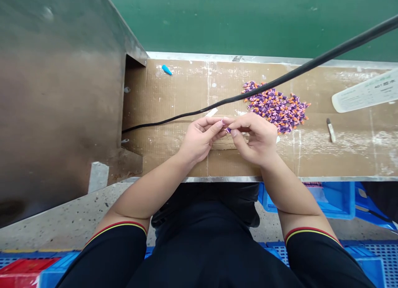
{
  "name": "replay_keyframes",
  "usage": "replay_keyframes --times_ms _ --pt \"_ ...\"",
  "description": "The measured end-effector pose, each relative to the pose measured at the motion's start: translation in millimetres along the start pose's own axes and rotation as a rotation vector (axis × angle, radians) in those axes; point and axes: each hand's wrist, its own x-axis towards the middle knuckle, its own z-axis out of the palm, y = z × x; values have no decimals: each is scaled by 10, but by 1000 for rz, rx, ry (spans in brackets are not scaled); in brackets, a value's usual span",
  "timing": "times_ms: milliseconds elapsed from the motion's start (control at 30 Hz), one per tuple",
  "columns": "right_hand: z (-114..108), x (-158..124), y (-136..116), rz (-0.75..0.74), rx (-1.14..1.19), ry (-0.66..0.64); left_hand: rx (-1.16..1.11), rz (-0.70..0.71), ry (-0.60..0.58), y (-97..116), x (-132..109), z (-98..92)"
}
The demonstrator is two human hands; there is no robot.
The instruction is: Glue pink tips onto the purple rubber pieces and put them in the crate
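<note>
So the person's two hands are right around the middle of the frame, fingertips meeting just above the near edge of the cardboard (174, 151). The left hand (199, 141) has a tiny pinkish bit (222, 122) pinched between thumb and fingers, and the right hand (256, 136) has its thumb and index finger on a little purple piece (228, 130). Can't really tell if those two bits are one part or separate, fingers cover too much.

Just right of centre, above and beyond the right hand, there's a big heap of small purple, orange and pink pieces (281, 112), pretty much the same colours. A black cable (230, 100) cuts diagonally from the metal box (62, 93) at left up to the upper right corner, passing over the top part of the heap.

Over at the right edge a whitish bottle (367, 91) lies on its side, with a small dark-tipped stick (331, 130) below it. A blue cone-shaped cap (166, 69) sits near the upper left of the cardboard.
</note>
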Motion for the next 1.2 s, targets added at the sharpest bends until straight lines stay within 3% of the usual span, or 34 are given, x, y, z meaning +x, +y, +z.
replay_keyframes --times_ms 433,700,1200 --pt "168 -15 54 -98 -24 210 -165 78 -3 55 -72 39" --pt "229 -12 44 -196 -11 227 -132 135 -13 10 -80 -11" --pt "233 -26 53 -177 -123 213 -49 188 17 -42 -81 -40"
